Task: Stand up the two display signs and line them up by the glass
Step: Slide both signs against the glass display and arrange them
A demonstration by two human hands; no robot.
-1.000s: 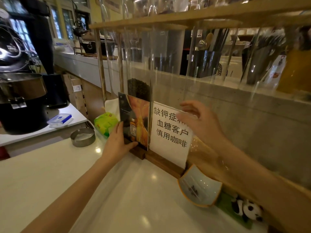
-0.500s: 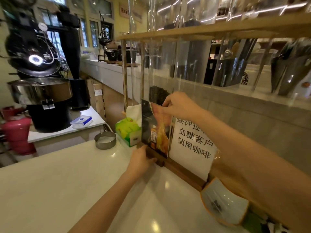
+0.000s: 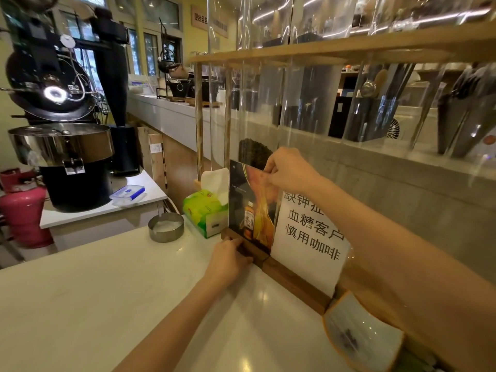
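White counter (image 3: 112, 291), glass (image 3: 268, 108) behind. Picture sign (image 3: 251, 208) and text sign (image 3: 308, 237): upright, side by side. Left hand (image 3: 228, 260) grips the wooden base; right hand (image 3: 291, 170) pinches the top edge. Likely light, stiff, top-heavy; hold by the base.

— What's at the left of the frame?
— A black coffee roaster with a shiny steel drum tray (image 3: 60, 143), and a pink gas cylinder (image 3: 22, 213) at the lower left edge.
— On the small white side table (image 3: 80, 213)?
— A clear plastic box with a blue lid (image 3: 127, 194).
— Nearer the middle?
— A round steel ashtray (image 3: 166, 226) on the white counter (image 3: 107, 291), just beside a green tissue pack (image 3: 202, 210).
— Lower right?
— A white curved dish with an orange rim (image 3: 362, 336).
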